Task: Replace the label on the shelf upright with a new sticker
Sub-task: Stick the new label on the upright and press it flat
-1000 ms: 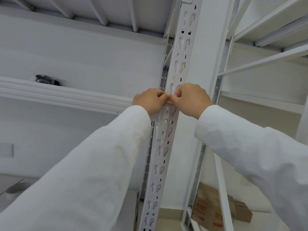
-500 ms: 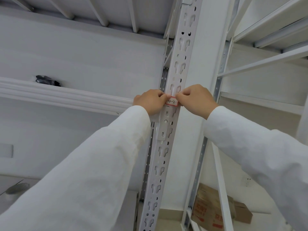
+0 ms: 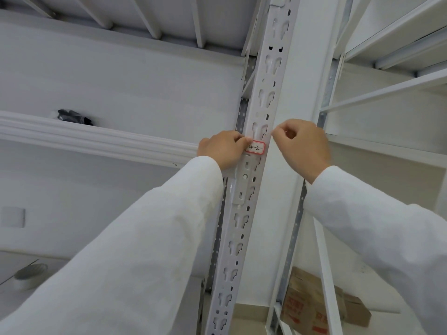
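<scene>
A white sticker [image 3: 254, 148] with a red border and the handwritten mark "4-2" lies flat on the front of the grey perforated shelf upright [image 3: 263, 93], at about mid-height. My left hand [image 3: 222, 149] is curled against the upright's left side, its thumb pressing the sticker's left edge. My right hand [image 3: 302, 143] hovers just right of the upright, clear of the sticker. Its thumb and forefinger are pinched together, and I cannot make out anything between them. Both arms wear white sleeves.
A white shelf beam [image 3: 96, 139] runs left from the upright, with a dark object [image 3: 75, 117] lying on the shelf behind it. A tape roll [image 3: 31, 274] sits at the lower left. Brown cardboard boxes [image 3: 314, 308] stand on the floor at the lower right.
Both hands covered the sticker a second ago. My right hand has let go and drawn away to the right, so the whole label now shows. The left hand has stayed put.
</scene>
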